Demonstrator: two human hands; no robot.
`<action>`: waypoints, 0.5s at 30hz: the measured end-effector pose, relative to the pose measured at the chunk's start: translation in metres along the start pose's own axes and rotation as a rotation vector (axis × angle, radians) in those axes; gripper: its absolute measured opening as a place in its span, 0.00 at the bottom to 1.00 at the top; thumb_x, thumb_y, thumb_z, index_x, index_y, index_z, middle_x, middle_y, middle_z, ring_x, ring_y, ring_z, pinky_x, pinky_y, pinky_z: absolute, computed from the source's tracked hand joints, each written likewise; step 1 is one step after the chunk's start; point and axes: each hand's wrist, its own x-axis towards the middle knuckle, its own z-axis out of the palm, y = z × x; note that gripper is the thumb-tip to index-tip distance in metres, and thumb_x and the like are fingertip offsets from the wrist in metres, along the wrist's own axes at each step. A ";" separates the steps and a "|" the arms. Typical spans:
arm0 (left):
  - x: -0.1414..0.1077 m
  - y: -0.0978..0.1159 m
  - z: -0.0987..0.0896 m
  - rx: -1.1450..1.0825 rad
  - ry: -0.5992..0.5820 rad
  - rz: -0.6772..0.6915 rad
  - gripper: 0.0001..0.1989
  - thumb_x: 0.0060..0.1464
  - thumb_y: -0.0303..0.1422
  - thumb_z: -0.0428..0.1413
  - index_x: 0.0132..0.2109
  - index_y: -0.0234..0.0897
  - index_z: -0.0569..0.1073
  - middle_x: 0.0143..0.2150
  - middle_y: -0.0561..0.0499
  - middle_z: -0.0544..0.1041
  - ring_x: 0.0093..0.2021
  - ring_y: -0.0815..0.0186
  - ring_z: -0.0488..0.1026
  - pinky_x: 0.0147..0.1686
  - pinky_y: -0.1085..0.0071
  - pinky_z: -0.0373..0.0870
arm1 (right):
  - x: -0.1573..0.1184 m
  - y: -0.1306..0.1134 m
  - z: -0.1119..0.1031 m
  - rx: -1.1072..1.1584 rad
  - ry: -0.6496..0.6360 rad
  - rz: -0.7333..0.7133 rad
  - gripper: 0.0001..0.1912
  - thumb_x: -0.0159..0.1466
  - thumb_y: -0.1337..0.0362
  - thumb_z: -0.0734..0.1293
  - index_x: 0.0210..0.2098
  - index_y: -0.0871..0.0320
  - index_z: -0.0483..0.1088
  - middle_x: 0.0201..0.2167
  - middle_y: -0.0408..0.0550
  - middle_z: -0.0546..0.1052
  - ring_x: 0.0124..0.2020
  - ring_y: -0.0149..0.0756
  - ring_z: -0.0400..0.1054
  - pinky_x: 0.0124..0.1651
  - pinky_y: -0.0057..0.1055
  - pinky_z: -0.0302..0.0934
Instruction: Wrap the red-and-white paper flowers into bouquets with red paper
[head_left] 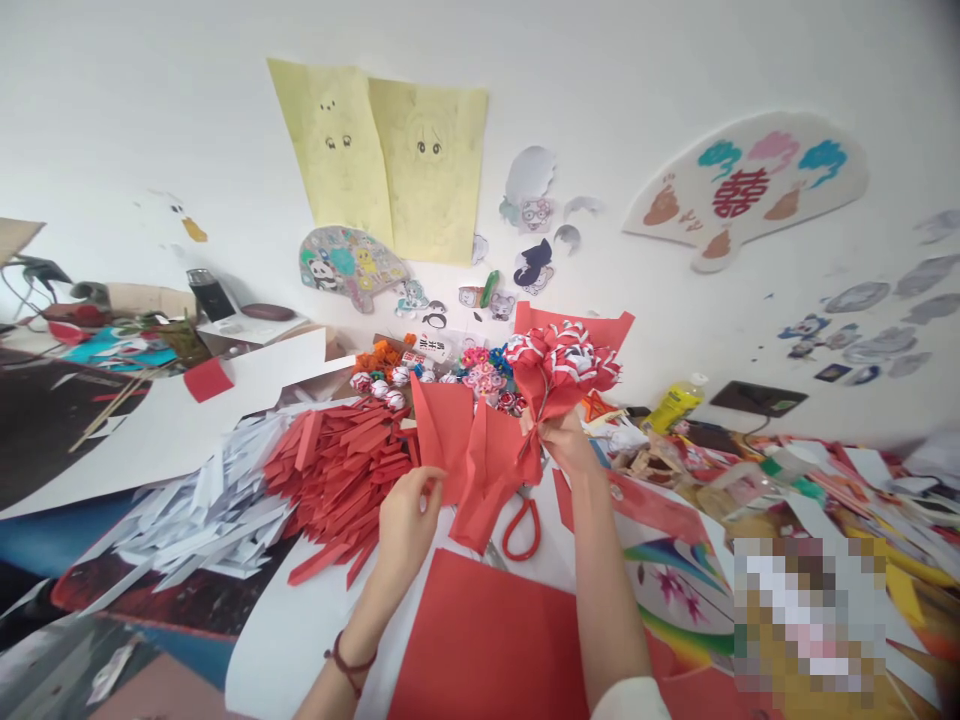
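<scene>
My right hand (568, 440) is wrapped around the gathered base of a paper flower bouquet (566, 358), holding it upright. The blooms are red and white striped, and red paper (544, 400) folds around their stems. To the left of it, my left hand (409, 510) has curled fingers, thumb and index drawn together beside a creased red paper sheet (450, 425). Whether anything is pinched there is too small to tell. Below the bouquet lie red-handled scissors (522, 530), partly covered by a hanging red paper flap (480, 490). A large red sheet (487, 640) lies between my forearms.
Left of my hands are piles of folded red paper pieces (337, 470) and white paper pieces (217, 500). Small paper flowers (484, 370) crowd the back by the wall. At right stand a yellow bottle (677, 402) and scattered paper scraps, with a clear bottle (742, 490) lying among them.
</scene>
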 end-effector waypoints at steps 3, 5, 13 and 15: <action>-0.003 0.001 0.007 0.147 -0.137 0.017 0.09 0.58 0.31 0.47 0.42 0.41 0.72 0.41 0.50 0.77 0.40 0.63 0.73 0.38 0.71 0.63 | -0.013 -0.003 -0.003 -0.050 0.078 -0.007 0.14 0.48 0.62 0.72 0.34 0.54 0.67 0.27 0.42 0.74 0.31 0.38 0.69 0.36 0.35 0.65; -0.001 0.004 0.016 0.253 -0.185 0.031 0.10 0.59 0.32 0.48 0.44 0.40 0.71 0.43 0.47 0.76 0.44 0.61 0.73 0.39 0.70 0.63 | -0.023 -0.006 -0.006 -0.056 0.122 -0.029 0.18 0.48 0.66 0.73 0.38 0.53 0.66 0.29 0.42 0.75 0.34 0.38 0.70 0.39 0.36 0.66; 0.026 0.004 0.057 0.508 -0.334 -0.079 0.16 0.56 0.42 0.53 0.43 0.33 0.71 0.41 0.37 0.76 0.45 0.53 0.74 0.39 0.66 0.65 | -0.064 -0.029 -0.005 -0.087 0.294 -0.079 0.36 0.49 0.68 0.74 0.54 0.51 0.57 0.36 0.44 0.77 0.35 0.37 0.73 0.41 0.35 0.67; 0.031 0.002 0.065 0.494 -0.348 -0.090 0.16 0.54 0.41 0.55 0.43 0.33 0.71 0.41 0.37 0.76 0.45 0.52 0.74 0.40 0.65 0.65 | -0.071 -0.034 -0.002 -0.129 0.335 -0.091 0.37 0.51 0.67 0.73 0.56 0.51 0.54 0.35 0.44 0.78 0.34 0.36 0.73 0.41 0.35 0.67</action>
